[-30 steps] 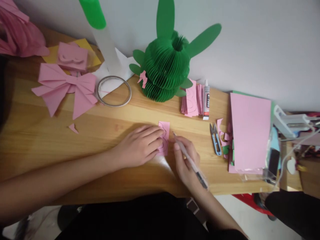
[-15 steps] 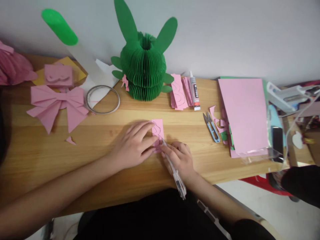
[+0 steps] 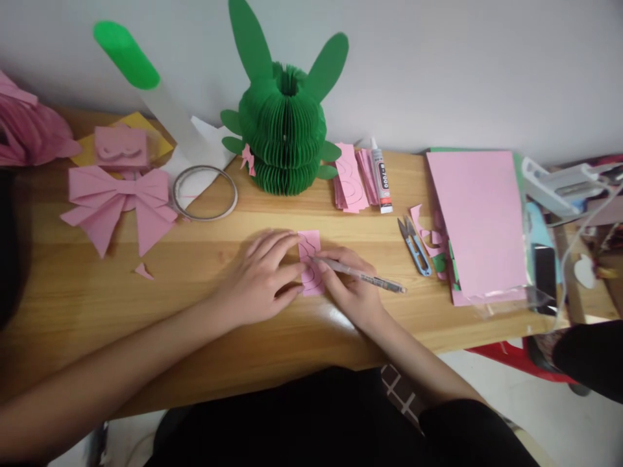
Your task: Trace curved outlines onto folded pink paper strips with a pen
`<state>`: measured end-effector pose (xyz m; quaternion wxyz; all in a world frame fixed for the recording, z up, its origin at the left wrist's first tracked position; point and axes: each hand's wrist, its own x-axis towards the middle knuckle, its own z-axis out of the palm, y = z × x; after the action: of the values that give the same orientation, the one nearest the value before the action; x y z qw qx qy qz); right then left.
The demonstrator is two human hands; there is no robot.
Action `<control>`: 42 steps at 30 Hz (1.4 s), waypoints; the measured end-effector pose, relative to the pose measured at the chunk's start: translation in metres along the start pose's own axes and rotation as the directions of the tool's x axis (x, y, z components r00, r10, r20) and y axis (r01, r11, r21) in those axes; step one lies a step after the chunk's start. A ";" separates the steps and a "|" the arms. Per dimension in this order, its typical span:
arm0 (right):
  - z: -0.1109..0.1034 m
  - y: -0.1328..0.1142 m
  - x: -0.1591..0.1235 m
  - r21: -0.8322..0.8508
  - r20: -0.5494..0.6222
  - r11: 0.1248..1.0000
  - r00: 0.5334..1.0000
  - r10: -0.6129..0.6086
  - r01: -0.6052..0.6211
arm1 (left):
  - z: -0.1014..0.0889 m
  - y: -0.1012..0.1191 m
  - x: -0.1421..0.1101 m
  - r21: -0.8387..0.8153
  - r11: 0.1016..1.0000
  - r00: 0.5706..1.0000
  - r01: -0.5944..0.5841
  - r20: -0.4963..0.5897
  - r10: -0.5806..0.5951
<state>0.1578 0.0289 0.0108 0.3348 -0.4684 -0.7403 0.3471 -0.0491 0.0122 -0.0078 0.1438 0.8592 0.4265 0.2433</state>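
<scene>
A small pink paper strip (image 3: pixel 313 285) with dark curved lines drawn on it lies flat on the wooden table. My left hand (image 3: pixel 265 275) rests at its left edge, fingers spread, thumb and fingertips touching the paper. In my right hand (image 3: pixel 354 288) is a clear-barrelled pen (image 3: pixel 374 280), its tip on the strip near the middle and its back end pointing right. Beyond the strip stands a green honeycomb paper figure (image 3: pixel 285 139) with two long ears and a small pink bow. Right of it lie a stack of pink strips (image 3: pixel 348 178) and a glue tube (image 3: pixel 381 178).
Blue thread snips (image 3: pixel 415 248) lie beside paper scraps and a stack of pink sheets (image 3: pixel 487 227). Left are a pink paper bow (image 3: pixel 119 194), a tape roll (image 3: pixel 233 194) and a tall green-topped object (image 3: pixel 127 55). A black phone (image 3: pixel 544 279) sits at the right.
The pen has swung from pointing down toward me to pointing right. Its tip has moved slightly up on the strip, and my right hand has turned with it. My left hand stays on the paper.
</scene>
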 end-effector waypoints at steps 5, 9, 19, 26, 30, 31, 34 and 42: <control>0.006 0.002 0.003 0.022 -0.011 0.994 0.994 0.108 -0.108 | 0.000 0.001 0.000 -0.027 1.000 1.000 0.006 -0.003 -0.006; 0.004 0.002 0.004 -0.027 -0.022 0.996 0.996 0.087 -0.087 | 0.001 0.001 0.000 -0.029 1.000 1.000 0.003 -0.008 -0.004; -0.001 -0.003 0.008 -0.128 0.040 0.991 0.999 0.031 -0.026 | 0.000 0.003 0.000 -0.017 1.000 1.000 0.023 0.010 -0.023; -0.001 0.000 0.010 -0.061 0.102 0.997 0.994 0.046 -0.040 | 0.000 0.005 0.001 0.000 1.000 1.000 0.021 -0.001 -0.021; -0.002 0.003 0.011 -0.008 0.109 0.998 0.992 0.059 -0.058 | 0.001 0.005 0.001 -0.008 1.000 1.000 0.020 -0.014 -0.020; -0.002 0.004 0.011 0.003 0.107 0.998 0.993 0.056 -0.057 | 0.001 0.005 0.001 -0.010 1.000 1.000 0.022 -0.014 -0.022; -0.001 0.004 0.011 0.020 0.106 0.999 0.993 0.048 -0.050 | 0.001 0.005 0.001 -0.013 1.000 1.000 0.023 -0.015 -0.023; -0.001 0.004 0.011 -0.002 0.104 0.999 0.994 0.043 -0.043 | 0.000 0.005 0.001 -0.005 1.000 0.999 0.024 -0.031 -0.024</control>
<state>0.1567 0.0410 0.0099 0.2885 -0.4656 -0.7461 0.3784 -0.0449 0.0101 -0.0048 0.1421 0.8498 0.4382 0.2561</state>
